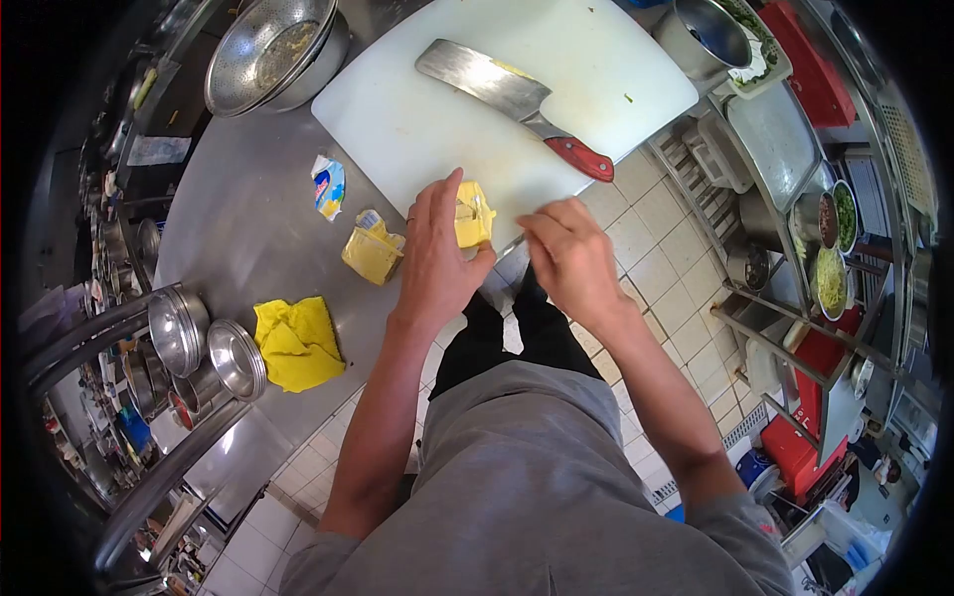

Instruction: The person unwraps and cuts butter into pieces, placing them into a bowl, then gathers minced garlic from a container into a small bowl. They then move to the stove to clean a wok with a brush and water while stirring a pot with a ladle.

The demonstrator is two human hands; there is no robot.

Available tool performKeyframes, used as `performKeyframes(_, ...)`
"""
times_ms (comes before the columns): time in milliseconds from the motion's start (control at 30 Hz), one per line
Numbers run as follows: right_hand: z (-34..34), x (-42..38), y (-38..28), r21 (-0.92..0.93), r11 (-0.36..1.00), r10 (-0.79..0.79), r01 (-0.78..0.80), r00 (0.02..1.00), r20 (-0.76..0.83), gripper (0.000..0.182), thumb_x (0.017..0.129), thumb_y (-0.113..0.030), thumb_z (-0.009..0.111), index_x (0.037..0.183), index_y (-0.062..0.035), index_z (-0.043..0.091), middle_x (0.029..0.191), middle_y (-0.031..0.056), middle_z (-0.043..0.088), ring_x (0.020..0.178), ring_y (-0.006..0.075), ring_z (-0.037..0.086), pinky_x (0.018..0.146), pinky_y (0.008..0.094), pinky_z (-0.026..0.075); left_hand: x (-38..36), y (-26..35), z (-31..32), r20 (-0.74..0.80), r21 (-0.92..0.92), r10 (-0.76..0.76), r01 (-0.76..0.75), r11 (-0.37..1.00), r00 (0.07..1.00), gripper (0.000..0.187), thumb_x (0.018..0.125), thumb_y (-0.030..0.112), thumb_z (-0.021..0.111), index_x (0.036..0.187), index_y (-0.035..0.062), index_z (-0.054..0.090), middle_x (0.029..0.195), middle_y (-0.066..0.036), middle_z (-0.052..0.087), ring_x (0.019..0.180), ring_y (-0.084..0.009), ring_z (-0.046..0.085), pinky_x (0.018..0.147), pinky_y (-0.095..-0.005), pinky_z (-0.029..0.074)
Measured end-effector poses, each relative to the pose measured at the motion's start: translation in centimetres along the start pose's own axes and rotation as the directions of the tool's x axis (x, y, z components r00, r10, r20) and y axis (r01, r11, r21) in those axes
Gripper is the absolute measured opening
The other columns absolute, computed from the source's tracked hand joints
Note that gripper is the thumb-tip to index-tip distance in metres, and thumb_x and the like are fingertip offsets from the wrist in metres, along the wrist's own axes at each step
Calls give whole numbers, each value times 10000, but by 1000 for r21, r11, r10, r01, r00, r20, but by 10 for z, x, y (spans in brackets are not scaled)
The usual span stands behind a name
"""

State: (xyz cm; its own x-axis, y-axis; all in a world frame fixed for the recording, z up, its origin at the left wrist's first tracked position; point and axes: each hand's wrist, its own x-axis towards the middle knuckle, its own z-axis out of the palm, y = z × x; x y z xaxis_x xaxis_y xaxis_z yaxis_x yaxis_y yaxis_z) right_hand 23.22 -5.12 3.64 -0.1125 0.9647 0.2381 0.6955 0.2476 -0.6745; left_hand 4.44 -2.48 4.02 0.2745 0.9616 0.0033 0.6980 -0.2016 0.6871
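My left hand [437, 243] is around a yellow block of butter [475, 214] at the near edge of the white cutting board [397, 119]. Its fingers lie along the left side and the thumb touches the near end. To the right, apart from the block, my right hand [571, 253] is closed with fingers curled into a pinch; whatever they hold is hidden. A second yellow block in a partly opened wrapper [373, 253] lies on the metal table just left of my left hand. Farther left is a torn blue-and-white wrapper piece [328, 187].
A cleaver with a red handle [579, 157] lies across the board. Metal colanders [268, 55] stand at the far left, stacked bowls [237, 360] and a yellow cloth [298, 343] nearer. A metal pot [704, 40] stands by the far-right corner; shelves with food containers [830, 278] are right.
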Motion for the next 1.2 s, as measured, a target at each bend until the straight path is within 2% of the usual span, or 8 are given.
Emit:
performKeyframes(33, 3, 8, -2, 44, 990, -133, 133, 991, -6, 248, 743, 3, 683, 989, -17, 713, 895, 96, 640, 893, 298, 616, 737, 389, 547, -1, -2, 1, 2, 0, 1, -1, 1000, 1000, 825, 744, 83, 766, 1457, 11, 358, 1357, -230, 438, 1271, -413, 445, 1064, -477, 400)
performKeyframes(267, 14, 55, 0, -127, 878, -413, 462, 864, 287, 185, 750, -118, 644, 905, -39, 706, 861, 43, 629, 921, 227, 591, 727, 344, 524, -12, -7, 12, -133, -9, -57, 57, 998, 989, 774, 736, 83, 776, 1418, 15, 417, 1240, -187, 512, 1140, -354, 535, 948, -444, 475)
performKeyframes(433, 6, 80, 0, -171, 577, -599, 799, 556, 576, 136, 733, -151, 656, 804, -39, 683, 835, 31, 601, 903, 194, 559, 735, 302, 505, -17, -15, 24, -216, -22, -142, 140, 990, 966, 702, 739, 134, 811, 1353, 6, 495, 1080, -144, 581, 999, -299, 586, 849, -423, 502)
performKeyframes(533, 5, 89, -8, -159, 496, -601, 853, 470, 646, 107, 733, -152, 655, 768, -55, 683, 812, 19, 600, 901, 181, 557, 700, 289, 492, -17, -16, 25, -235, -7, -100, 101, 995, 967, 686, 737, 145, 819, 1338, 15, 512, 1050, -144, 593, 985, -311, 593, 846, -429, 499)
performKeyframes(600, 7, 93, -14, -141, 455, -593, 879, 417, 689, 100, 733, -153, 656, 760, -61, 683, 807, 15, 599, 896, 178, 559, 687, 284, 486, -18, -16, 23, -188, -37, -106, 100, 994, 977, 688, 737, 135, 785, 1339, 8, 478, 1115, -211, 569, 1055, -403, 562, 900, -486, 461)
performKeyframes(767, 13, 98, -19, -153, 320, -608, 935, 327, 724, 90, 736, -149, 657, 754, -62, 674, 770, 11, 589, 888, 179, 572, 684, 282, 487, -19, -15, 19, -182, -98, -137, 121, 988, 974, 671, 743, 100, 770, 1341, 11, 481, 1114, -213, 576, 1060, -402, 562, 911, -489, 459)
performKeyframes(900, 14, 105, -11, -117, 320, -658, 940, 309, 686, 95, 739, -138, 659, 774, -50, 670, 774, 17, 599, 891, 178, 575, 712, 295, 505, -18, -15, 20, -196, -129, -144, 120, 984, 970, 658, 755, 82, 746, 1349, 10, 473, 1092, -209, 587, 1066, -400, 558, 926, -489, 455)
performKeyframes(1200, 18, 108, 7, -9, 803, -520, 597, 707, 479, 88, 782, -100, 663, 786, -13, 646, 804, 90, 646, 886, 257, 624, 742, 367, 542, -17, -13, 19, -192, -126, -179, 156, 980, 965, 641, 760, 72, 724, 1346, 14, 471, 1094, -218, 591, 1051, -412, 557, 932, -496, 451)
